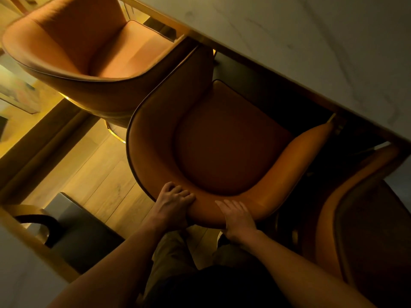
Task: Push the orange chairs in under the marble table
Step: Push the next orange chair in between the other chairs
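Observation:
An orange tub chair stands right below me, its open front facing the white marble table at the upper right. The front of its seat and its right arm reach under the table's edge. My left hand grips the top of the curved backrest, fingers curled over the rim. My right hand lies on the same rim a little to the right, fingers nearly straight. A second orange chair stands at the upper left, partly under the table. A third orange chair is at the lower right.
Light wooden floor shows to the left of the chairs. A second white table edge crosses the lower left corner, with a dark chair beside it. My legs stand just behind the middle chair's back.

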The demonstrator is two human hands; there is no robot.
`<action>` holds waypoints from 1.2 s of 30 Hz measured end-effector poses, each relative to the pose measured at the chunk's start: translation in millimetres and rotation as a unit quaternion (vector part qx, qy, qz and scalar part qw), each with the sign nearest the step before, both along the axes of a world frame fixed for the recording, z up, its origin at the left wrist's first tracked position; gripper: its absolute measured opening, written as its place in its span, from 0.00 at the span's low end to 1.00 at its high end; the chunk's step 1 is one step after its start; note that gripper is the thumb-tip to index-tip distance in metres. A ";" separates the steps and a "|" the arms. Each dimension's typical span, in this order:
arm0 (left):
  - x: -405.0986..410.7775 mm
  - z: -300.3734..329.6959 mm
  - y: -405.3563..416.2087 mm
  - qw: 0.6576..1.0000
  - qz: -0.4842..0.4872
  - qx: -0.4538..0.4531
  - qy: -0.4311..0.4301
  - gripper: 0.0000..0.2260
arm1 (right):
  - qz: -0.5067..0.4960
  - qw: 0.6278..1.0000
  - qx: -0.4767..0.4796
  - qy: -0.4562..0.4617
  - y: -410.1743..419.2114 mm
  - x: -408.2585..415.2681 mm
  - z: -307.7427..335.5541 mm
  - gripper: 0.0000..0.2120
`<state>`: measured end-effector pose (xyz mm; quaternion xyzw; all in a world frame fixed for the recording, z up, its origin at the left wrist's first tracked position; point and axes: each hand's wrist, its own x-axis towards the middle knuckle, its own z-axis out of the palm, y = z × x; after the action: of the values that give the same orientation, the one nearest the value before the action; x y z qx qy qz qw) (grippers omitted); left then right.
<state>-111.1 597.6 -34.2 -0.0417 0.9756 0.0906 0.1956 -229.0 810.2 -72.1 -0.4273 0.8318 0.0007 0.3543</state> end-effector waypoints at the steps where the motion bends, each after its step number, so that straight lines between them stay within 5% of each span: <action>1: 0.2 -0.2 0.0 1.000 0.002 0.005 0.006 0.29 | -0.004 1.000 -0.004 0.001 0.0 0.5 0.0 0.47; 16: 4.3 -1.3 3.6 1.000 0.003 0.002 0.028 0.35 | -0.033 0.999 -0.004 -0.015 4.2 2.8 -3.6 0.47; 36: 5.1 16.0 -141.5 0.979 -0.199 0.041 -0.001 0.39 | -0.176 0.984 -0.004 0.012 -60.6 72.2 33.7 0.42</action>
<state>-106.0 456.0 -18.2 0.1613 0.9597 0.0894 0.2123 -156.8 749.6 -38.4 -0.2757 0.8981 -0.0595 0.3375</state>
